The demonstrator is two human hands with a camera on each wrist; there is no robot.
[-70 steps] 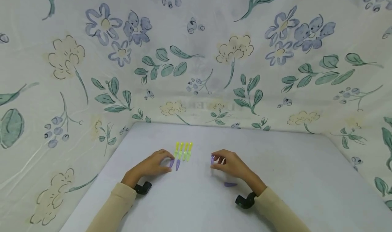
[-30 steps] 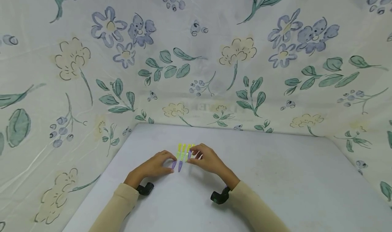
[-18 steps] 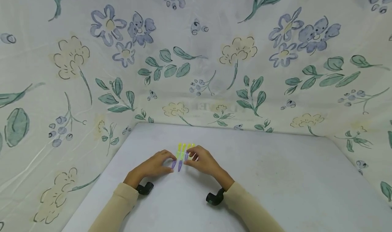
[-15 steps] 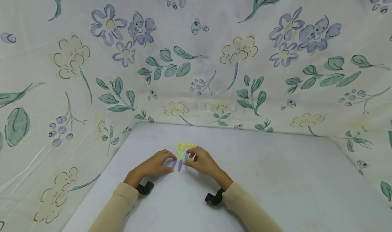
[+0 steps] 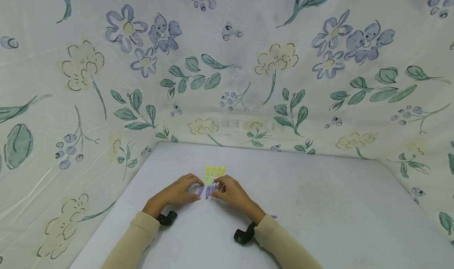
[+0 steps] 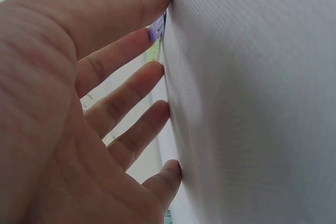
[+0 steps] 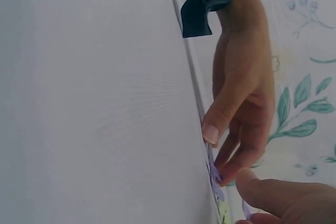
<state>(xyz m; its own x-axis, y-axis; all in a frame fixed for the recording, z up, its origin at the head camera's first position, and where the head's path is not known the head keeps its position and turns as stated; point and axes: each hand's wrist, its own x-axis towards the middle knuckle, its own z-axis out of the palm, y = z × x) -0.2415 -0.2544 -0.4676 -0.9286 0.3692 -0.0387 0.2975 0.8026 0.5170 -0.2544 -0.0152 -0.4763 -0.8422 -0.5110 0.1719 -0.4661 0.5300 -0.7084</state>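
Several small clothespins lie in columns on the white table: yellow clothespins (image 5: pixel 213 169) at the back, light green clothespins (image 5: pixel 211 180) in front of them, then purple ones. My left hand (image 5: pixel 181 190) holds the leftmost purple clothespin (image 5: pixel 200 190) at its ends between thumb and index finger; its other fingers are spread in the left wrist view. To the right lies a middle purple clothespin (image 5: pixel 208 192), in front of a green one. Just right of that, my right hand (image 5: pixel 232 192) pinches another purple clothespin (image 5: pixel 214 186), partly hidden by the fingers.
One more purple clothespin (image 5: pixel 274 216) lies by the right sleeve, mostly hidden behind it. Each wrist wears a black camera (image 5: pixel 244 235). A floral sheet (image 5: pixel 227 83) hangs behind and beside the white table (image 5: pixel 319 206).
My right hand has carried a purple clothespin leftwards from the right side to the columns, then slightly nearer me. My left hand stays on its clothespin. The clothespin by the right sleeve shows again.
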